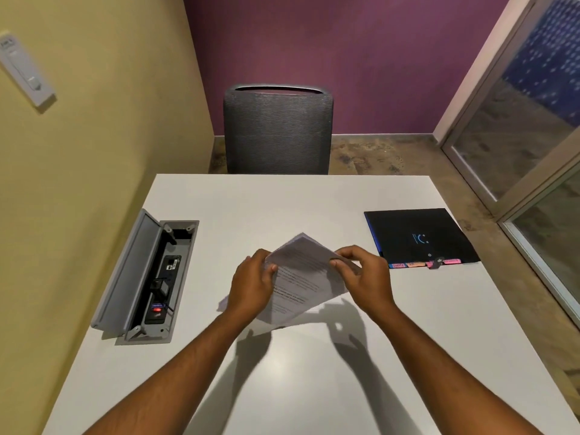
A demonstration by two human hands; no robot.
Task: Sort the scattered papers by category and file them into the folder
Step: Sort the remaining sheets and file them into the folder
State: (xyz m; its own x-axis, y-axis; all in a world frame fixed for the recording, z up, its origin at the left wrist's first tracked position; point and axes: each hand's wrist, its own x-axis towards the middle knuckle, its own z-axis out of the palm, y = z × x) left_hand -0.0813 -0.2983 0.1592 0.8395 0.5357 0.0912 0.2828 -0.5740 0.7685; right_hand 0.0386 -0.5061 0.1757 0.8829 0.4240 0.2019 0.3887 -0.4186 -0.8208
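Head view: both hands' fingers pinch papers (pixel 298 277) above white table (pixel 314 387), folder (pixel 420 237) right, chair (pixel 277 130) behind.

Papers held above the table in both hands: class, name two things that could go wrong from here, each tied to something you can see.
1. Both hands, left and right, pinch the papers only at their upper edges, in the air, so lower sheets might slip out and scatter on the table.
2. The folder lies closed and apart, to the right; opening it may need a hand freed, loosening the grip.
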